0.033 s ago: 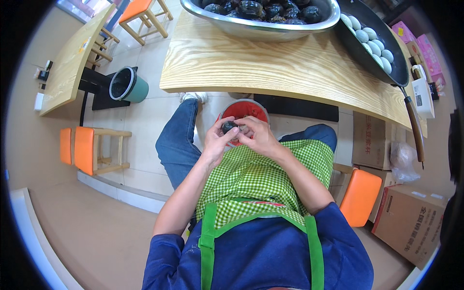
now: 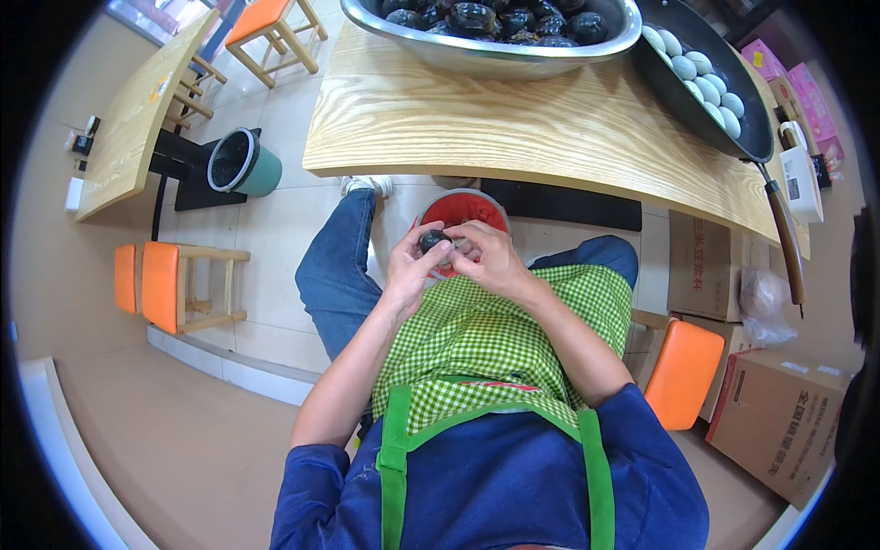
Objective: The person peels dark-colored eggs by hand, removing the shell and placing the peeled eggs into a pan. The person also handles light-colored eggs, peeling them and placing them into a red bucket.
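Observation:
Between my hands, over a red bucket, is a dark, glossy preserved egg. My left hand is closed round it, thumb and fingers on its sides. The fingers of my right hand are bent in against the egg's right side, where something pale shows between the fingertips; it is too small to make out for certain. Above, on the table, a metal basin holds several dark, shiny preserved eggs. To its right, several pale blue-green eggs lie in a black frying pan.
The wooden table has its near edge just beyond my knees, and the pan's handle sticks out past it. A green bin stands at the left, near an orange chair. Cardboard boxes and another orange chair are at the right.

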`<move>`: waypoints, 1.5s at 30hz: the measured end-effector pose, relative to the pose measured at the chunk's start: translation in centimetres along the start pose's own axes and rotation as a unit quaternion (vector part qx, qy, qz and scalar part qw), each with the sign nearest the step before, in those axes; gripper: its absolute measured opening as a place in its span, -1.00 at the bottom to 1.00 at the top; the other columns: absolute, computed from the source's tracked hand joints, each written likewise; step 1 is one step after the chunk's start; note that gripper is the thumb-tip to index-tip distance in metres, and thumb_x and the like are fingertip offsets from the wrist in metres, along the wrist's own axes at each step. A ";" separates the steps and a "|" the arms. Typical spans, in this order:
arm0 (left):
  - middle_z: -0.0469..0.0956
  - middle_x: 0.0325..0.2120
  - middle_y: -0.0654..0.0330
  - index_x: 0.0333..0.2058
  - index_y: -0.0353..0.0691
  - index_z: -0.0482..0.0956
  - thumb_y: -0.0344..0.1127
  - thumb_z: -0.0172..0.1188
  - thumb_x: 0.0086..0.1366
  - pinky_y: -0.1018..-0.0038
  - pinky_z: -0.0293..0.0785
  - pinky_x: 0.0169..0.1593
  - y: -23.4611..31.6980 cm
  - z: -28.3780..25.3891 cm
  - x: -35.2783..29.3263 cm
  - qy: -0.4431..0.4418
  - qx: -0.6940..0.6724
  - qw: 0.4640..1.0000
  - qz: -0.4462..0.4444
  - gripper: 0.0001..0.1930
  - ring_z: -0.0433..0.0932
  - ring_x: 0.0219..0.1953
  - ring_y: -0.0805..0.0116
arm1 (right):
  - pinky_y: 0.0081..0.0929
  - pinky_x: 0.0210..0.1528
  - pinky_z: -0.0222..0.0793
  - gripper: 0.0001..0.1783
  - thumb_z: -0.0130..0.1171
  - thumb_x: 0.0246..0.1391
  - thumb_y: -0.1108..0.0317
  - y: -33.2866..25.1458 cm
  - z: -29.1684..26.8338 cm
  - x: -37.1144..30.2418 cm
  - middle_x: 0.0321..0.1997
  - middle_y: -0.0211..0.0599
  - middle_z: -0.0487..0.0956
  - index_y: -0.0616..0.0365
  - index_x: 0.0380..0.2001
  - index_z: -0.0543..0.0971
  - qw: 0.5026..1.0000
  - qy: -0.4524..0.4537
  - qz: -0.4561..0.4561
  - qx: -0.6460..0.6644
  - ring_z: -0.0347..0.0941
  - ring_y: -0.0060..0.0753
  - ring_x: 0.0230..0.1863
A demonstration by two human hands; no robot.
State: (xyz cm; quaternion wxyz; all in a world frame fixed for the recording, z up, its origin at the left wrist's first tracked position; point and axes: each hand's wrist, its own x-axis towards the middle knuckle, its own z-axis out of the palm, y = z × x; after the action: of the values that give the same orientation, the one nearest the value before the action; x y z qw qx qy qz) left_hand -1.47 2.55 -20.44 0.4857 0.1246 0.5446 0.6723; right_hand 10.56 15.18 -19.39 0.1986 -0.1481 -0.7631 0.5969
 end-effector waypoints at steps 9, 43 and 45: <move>0.56 -0.19 0.16 0.09 -0.36 0.41 -0.47 0.28 0.24 0.55 0.53 -0.09 0.0 1.5 -0.2 0.014 0.036 0.997 0.068 -0.55 0.54 -0.18 0.47 | -0.52 -0.49 0.43 -0.65 0.26 -0.15 0.49 -0.5 0.6 -0.5 -0.35 -0.18 0.54 0.30 -0.18 0.57 0.994 0.093 0.006 -0.050 0.52 -0.44 -0.51; 0.55 -0.16 0.16 0.07 -0.34 0.42 -0.51 0.16 0.27 0.50 0.53 -0.10 -0.6 1.3 0.4 0.028 -0.012 0.999 0.022 -0.62 0.56 -0.17 0.44 | -0.45 -0.31 0.52 -0.63 0.24 0.02 0.47 -0.1 -0.4 -0.5 -0.25 -0.11 0.55 0.31 -0.06 0.55 0.999 0.035 0.038 -0.013 0.59 -0.33 -0.34; 0.55 -0.16 0.16 0.06 -0.35 0.43 -0.52 0.16 0.26 0.50 0.54 -0.09 -0.6 1.3 0.4 0.019 -0.011 0.999 0.026 -0.63 0.56 -0.16 0.44 | -0.41 -0.31 0.52 -0.64 0.24 0.01 0.47 0.0 -0.8 -0.5 -0.27 -0.10 0.55 0.31 -0.08 0.56 0.999 0.020 0.041 -0.012 0.59 -0.28 -0.34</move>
State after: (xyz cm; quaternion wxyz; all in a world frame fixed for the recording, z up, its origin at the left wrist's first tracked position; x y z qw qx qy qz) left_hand -0.50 3.65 -20.60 0.4590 0.1205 0.5433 0.6926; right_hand 11.36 15.62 -19.24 0.1872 -0.1940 -0.7595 0.5921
